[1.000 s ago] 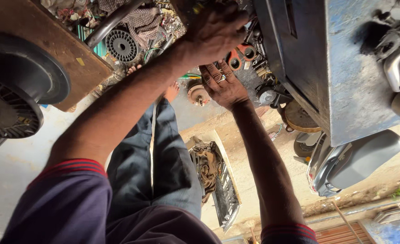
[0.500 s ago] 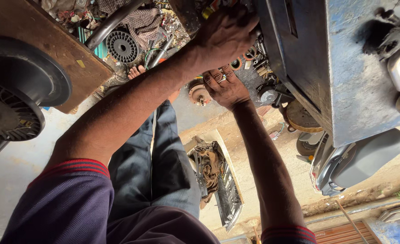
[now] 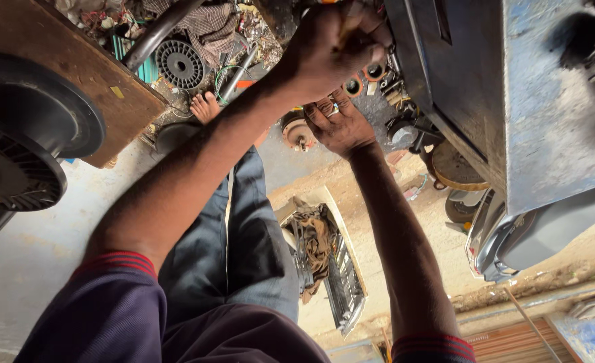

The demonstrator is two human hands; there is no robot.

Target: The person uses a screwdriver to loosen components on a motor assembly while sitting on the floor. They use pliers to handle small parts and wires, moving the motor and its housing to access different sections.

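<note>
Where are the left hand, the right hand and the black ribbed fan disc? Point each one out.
left hand (image 3: 334, 50), head view, on the knuckles of the clenched fist.
right hand (image 3: 339, 124), head view, on the back of the hand, below the ring.
black ribbed fan disc (image 3: 181, 64), head view, on its centre hub.

Two hands: the left hand and the right hand. One bare foot. Two black finned discs, one large and one small. One brown board. One blue metal box.
</note>
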